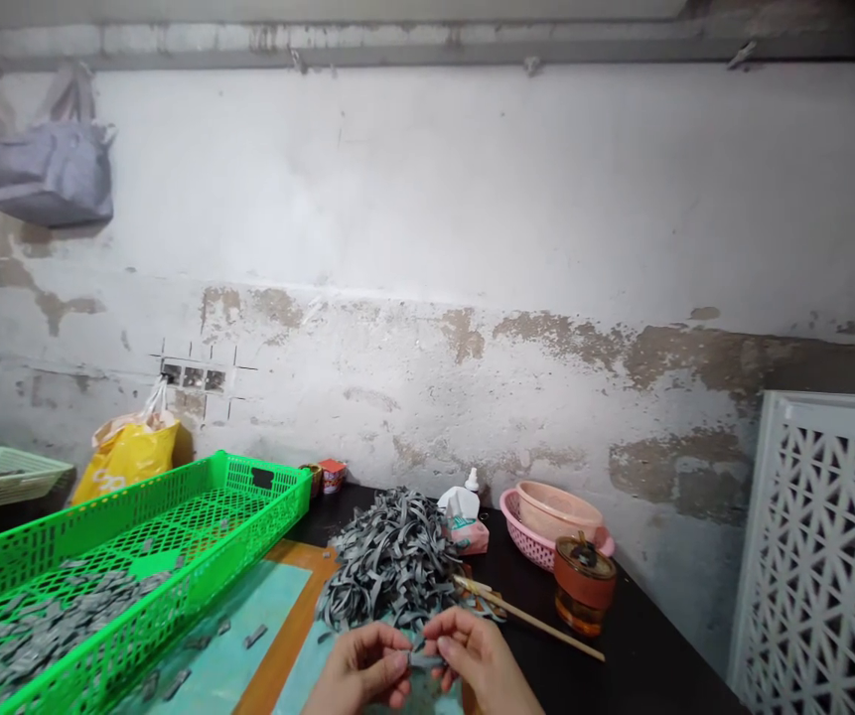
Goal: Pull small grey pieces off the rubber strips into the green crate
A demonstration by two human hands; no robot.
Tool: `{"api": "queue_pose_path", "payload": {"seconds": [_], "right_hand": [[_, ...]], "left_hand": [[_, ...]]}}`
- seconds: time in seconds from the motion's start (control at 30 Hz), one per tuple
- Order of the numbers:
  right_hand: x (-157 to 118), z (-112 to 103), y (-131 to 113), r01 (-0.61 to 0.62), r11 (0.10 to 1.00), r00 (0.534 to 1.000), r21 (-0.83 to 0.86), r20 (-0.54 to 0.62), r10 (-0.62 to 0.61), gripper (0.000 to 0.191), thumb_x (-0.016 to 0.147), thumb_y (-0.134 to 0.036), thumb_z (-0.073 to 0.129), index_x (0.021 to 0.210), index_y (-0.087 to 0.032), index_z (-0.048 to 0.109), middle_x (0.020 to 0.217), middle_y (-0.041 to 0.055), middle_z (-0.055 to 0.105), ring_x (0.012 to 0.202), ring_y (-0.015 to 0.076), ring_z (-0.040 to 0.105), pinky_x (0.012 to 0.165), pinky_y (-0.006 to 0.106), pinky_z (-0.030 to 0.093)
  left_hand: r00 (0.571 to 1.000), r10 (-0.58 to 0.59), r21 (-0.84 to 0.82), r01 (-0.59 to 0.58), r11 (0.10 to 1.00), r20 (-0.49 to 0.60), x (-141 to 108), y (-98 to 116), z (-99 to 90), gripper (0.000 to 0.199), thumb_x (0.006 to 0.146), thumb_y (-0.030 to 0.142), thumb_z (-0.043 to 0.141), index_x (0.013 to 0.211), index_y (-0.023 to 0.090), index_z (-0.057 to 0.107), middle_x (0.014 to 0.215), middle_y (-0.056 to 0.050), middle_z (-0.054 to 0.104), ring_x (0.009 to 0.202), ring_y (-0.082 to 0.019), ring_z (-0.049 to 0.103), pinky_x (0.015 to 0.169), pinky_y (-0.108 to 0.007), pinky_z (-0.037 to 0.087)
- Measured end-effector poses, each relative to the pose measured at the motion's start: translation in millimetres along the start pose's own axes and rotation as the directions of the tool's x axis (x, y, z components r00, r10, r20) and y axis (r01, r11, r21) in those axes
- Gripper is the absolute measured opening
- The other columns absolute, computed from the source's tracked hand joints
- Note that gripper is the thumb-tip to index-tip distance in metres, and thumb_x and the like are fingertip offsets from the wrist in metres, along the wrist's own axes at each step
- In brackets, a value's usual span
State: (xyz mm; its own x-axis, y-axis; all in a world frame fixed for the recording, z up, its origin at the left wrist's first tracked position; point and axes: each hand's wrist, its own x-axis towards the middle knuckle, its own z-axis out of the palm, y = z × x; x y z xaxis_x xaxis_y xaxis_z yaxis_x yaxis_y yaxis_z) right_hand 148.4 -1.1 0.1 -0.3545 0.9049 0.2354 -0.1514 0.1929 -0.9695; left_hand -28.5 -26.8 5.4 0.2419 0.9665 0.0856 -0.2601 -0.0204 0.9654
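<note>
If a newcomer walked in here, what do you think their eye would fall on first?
Probably the bright green mesh tray at lower left, holding small grey pieces. Next comes the tangled heap of grey strips at centre, just beyond the left hand and right hand, which pinch a grey strip between them.

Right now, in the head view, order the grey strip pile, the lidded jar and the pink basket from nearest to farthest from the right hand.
From the right hand:
1. Grey strip pile, ahead and to the left.
2. Lidded jar, ahead and to the right.
3. Pink basket, behind the jar.
</note>
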Motion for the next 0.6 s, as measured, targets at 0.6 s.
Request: {"api": "queue_pose_path", "payload": {"seconds": [0.6], "right_hand": [[-15,3,-19,-0.035,0.999,0.973,-0.037,0.225,0.043,0.022,0.071,-0.036,0.072,0.076,-0.015,0.075,0.066,0.0026,0.067,0.058,0.0121,0.057,0.057,0.024,0.044]], "left_hand": [[0.996,-0.025,-0.054,0.03,0.998,0.091,-2,-1,-0.9,0.031,0.062,0.038,0.082,0.073,0.013,0.069,0.06,-0.006,0.07,0.049,-0.011,0.057,0.052,-0.021,0.04]]}}
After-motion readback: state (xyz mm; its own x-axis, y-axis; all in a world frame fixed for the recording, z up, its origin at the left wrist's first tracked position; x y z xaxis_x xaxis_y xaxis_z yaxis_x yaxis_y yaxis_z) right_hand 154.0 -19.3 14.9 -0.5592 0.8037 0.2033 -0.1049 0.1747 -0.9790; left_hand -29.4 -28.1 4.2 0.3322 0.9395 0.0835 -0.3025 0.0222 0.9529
